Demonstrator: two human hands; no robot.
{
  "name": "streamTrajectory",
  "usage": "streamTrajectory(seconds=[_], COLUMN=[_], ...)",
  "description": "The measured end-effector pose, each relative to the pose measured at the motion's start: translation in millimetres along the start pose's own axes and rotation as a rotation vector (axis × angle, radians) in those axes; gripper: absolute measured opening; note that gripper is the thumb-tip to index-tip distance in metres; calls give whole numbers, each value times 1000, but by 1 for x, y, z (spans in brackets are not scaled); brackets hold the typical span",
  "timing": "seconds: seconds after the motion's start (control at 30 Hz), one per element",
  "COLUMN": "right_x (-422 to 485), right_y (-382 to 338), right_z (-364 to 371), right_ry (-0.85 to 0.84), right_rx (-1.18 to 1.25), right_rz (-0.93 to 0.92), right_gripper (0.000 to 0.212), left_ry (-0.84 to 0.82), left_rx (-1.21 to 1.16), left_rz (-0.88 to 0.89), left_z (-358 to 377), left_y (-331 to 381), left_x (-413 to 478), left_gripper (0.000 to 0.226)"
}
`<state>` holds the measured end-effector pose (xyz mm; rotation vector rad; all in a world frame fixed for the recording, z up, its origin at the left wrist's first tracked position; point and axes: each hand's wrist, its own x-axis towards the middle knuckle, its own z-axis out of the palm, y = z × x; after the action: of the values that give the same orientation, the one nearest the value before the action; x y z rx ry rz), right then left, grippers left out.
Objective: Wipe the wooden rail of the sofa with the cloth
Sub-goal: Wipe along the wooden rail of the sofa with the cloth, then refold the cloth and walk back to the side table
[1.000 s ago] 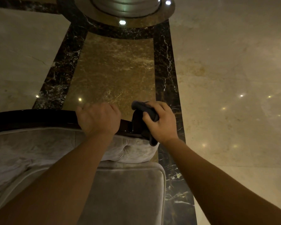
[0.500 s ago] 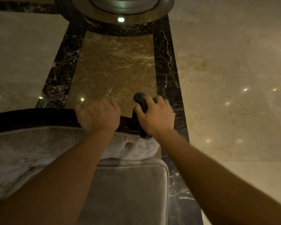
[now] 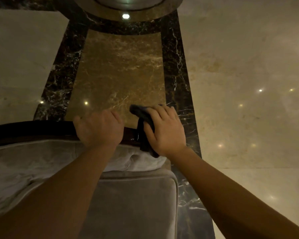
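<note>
With the right hand [image 3: 164,130] clenched on the cloth [image 3: 143,121] at the rail [image 3: 33,130] end, and left hand [image 3: 98,128] gripping the rail, press flat and draw evenly along the wood.

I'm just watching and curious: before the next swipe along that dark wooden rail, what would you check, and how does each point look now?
1. Cloth in the right hand: ok, pressed under the palm.
2. Cloth on the wooden rail: ok, draped over its right end.
3. Left hand steadying: ok, gripping the rail beside the cloth.
4. Path to the left: not ok, the left hand sits in the way.
5. Cushion clear of the cloth: cannot tell, the cloth's lower end hangs near the upholstery.
6. Rail already clean: cannot tell, too dim.
</note>
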<state>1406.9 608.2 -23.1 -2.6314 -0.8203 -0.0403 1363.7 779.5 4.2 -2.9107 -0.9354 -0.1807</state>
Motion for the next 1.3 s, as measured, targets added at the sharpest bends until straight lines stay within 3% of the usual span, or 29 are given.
streamTrajectory(seconds=[0.07, 0.13, 0.23, 0.37, 0.43, 0.5, 0.67, 0.83, 0.9, 0.97, 1.0, 1.07, 1.1, 1.17, 1.3], right_x=[20, 45, 58, 18, 14, 15, 10, 7, -6, -25, -38, -73, -89, -129, -208], right_y=[-7, -21, -40, -13, 2, 3, -8, -15, -17, -21, -24, -37, -43, -60, -86], right_z=[-2, 3, 7, -1, -5, -6, -5, -20, -36, -55, -65, -90, -98, -119, -178], right_ry=[7, -76, -167, -146, -162, -137, -51, -193, -323, -553, -677, -836, -845, -824, -760], right_rx=[-43, -110, -76, -79, -87, -70, -63, -59, 55, 328, 535, 924, 1072, 1304, 1665], right_rz=[194, 246, 22, -342, -381, -279, 199, 611, 734, 805, 838, 898, 916, 899, 840], right_gripper=[43, 44, 44, 38, 43, 44, 45, 55, 53, 46, 42, 45, 52, 58, 51], left_ry=[14, 23, -13, -36, -54, -48, -51, -346, -347, -393, -478, -761, -903, -1044, -1076], left_rx=[0, -23, -34, -4, 6, 11, -8, -42, -80, -255, -446, -931, -1107, -1274, -1455], left_rz=[-4, -1, -5, -9, -5, 8, 36, 116, 117, 93, 22, -309, -483, -634, -548], left_z=[-1, -2, -2, -2, -2, -2, 0, -15, -27, -45, -56, -85, -101, -130, -191], left_y=[1, 3, 2, 0, 0, -1, -5, -19, -22, -14, -7, 3, 5, -6, -41], left_x=[1, 2, 1, 1, 1, 1, 1, -5, -29, -64, -85, -129, -147, -190, -271], left_gripper=[49, 49, 52, 52, 53, 54, 54, 53, 55, 55, 53, 53, 59, 68, 62])
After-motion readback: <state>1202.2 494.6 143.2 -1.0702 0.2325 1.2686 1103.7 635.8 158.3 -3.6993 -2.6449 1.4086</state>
